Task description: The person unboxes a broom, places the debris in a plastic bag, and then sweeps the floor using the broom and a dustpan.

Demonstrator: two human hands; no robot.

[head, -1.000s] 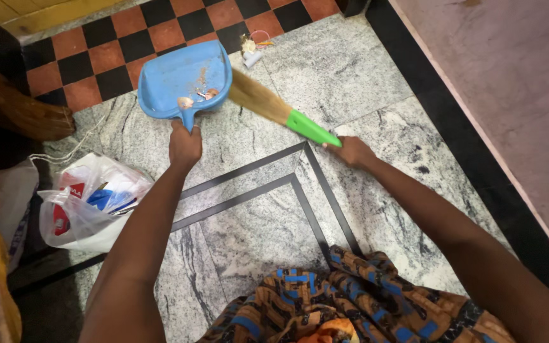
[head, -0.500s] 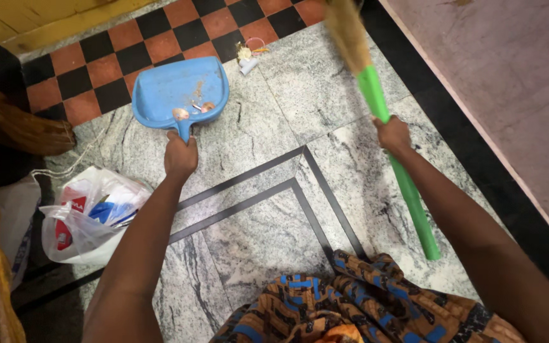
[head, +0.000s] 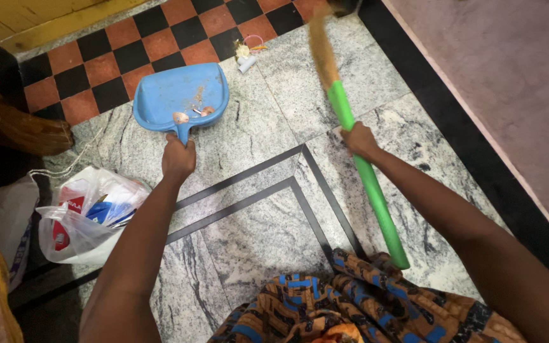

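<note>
On the grey marble floor [head: 268, 228], the blue dustpan [head: 182, 95] lies flat at the edge of the red-and-black tiles, a few scraps in its tray. The left hand [head: 178, 159] has its fingers closed round the dustpan's short handle, just below the pan. To the dustpan's right, the right hand [head: 358, 140] grips the green broom [head: 363, 171] mid-handle, bristles reaching up beyond the pan toward the black border. A small heap of litter [head: 246, 54], perhaps paper and thread, sits just above and right of the pan. Sweeping into the pan looks to be the step in hand; next the bristles need to come behind that litter. A plastic bag [head: 87, 216] lies below-left of the pan.
</note>
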